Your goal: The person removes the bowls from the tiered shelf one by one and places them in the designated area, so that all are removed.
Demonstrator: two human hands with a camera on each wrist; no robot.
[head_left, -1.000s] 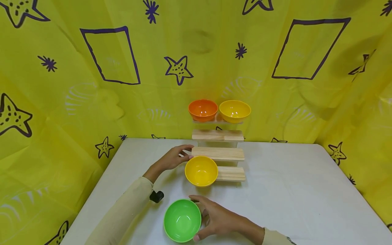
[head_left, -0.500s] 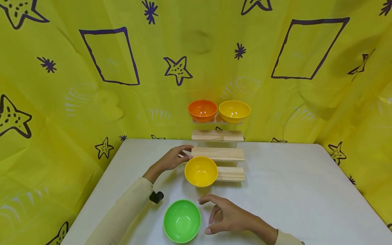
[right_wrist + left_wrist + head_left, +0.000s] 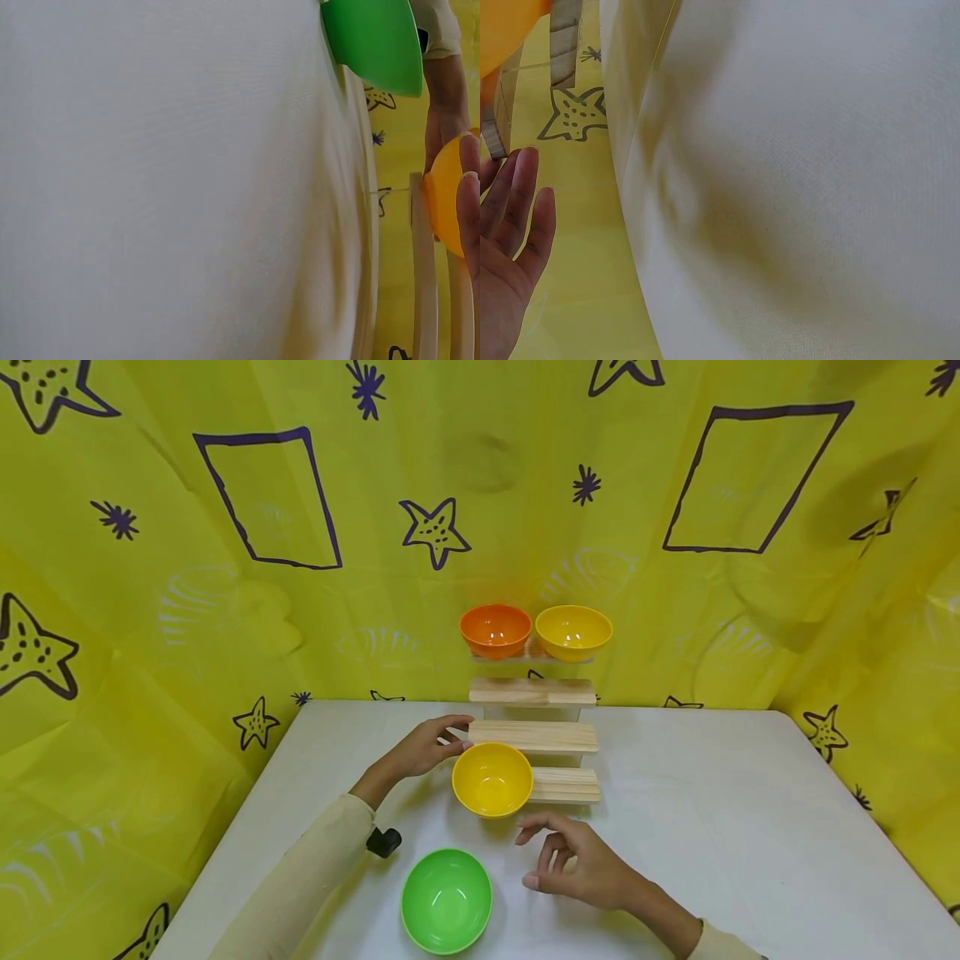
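Observation:
A yellow bowl (image 3: 492, 780) sits at the left end of the lowest step of a wooden stepped stand (image 3: 534, 737). My left hand (image 3: 423, 748) touches the left end of the step above it, fingertips close behind the bowl. The left wrist view shows its fingers (image 3: 526, 169) fairly straight against the wood. My right hand (image 3: 588, 864), fingers loosely bent and holding nothing, is over the table in front of the stand. To its left a green bowl (image 3: 447, 902) stands upright on the table. An orange bowl (image 3: 496, 632) and another yellow bowl (image 3: 574, 633) share the top step.
The white-covered table (image 3: 712, 827) extends on both sides of the stand. A yellow curtain (image 3: 525, 543) with starfish drawings encloses the back and sides. A small black object (image 3: 384, 842) shows beside the left sleeve (image 3: 315, 860).
My right hand has let go of the green bowl and moved right and away from me, toward the stand. The green bowl stays in place. The left hand has not moved.

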